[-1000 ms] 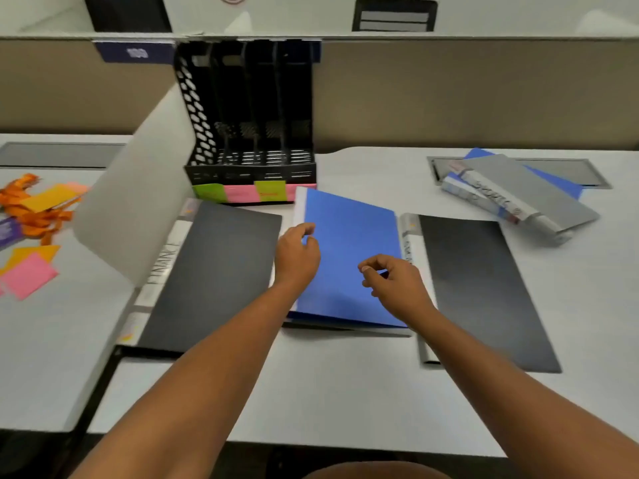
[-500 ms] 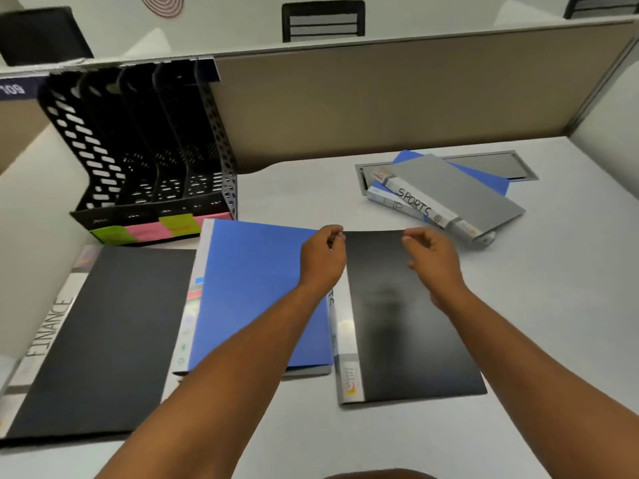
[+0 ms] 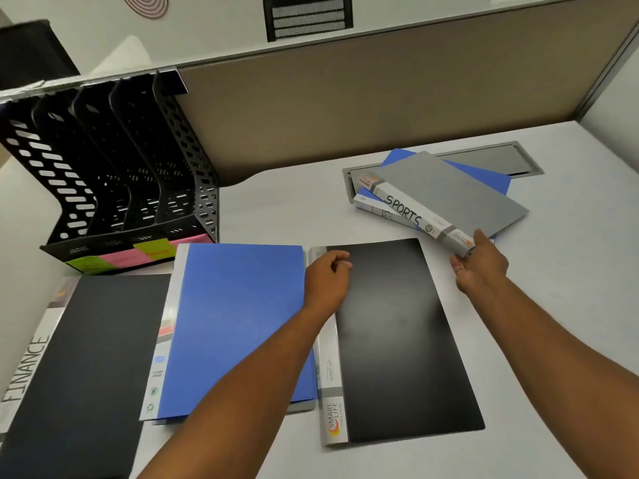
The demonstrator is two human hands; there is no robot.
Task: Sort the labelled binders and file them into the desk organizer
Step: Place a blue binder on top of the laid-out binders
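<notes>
The right hand (image 3: 480, 267) has its fingers curled on the near spine corner of the grey SPORTS binder (image 3: 446, 197), which lies atop a blue one at the desk's far right. The left hand (image 3: 326, 274) hangs loosely curled, holding nothing, over the black binder (image 3: 397, 340). The SPORTS binder looks light, stiff and slick, so gripping along the spine should hold it better than the cover.

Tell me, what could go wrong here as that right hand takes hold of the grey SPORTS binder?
1. The right hand holds only the near corner of the grey SPORTS binder, so it may sag or slip when lifted.
2. That binder lies on a blue binder that overlaps the desk's cable hatch; pulling it could drag the blue one along.
3. The black organizer has several slots with sticky notes too blurred to read here, so a misfiling seems possible.
</notes>
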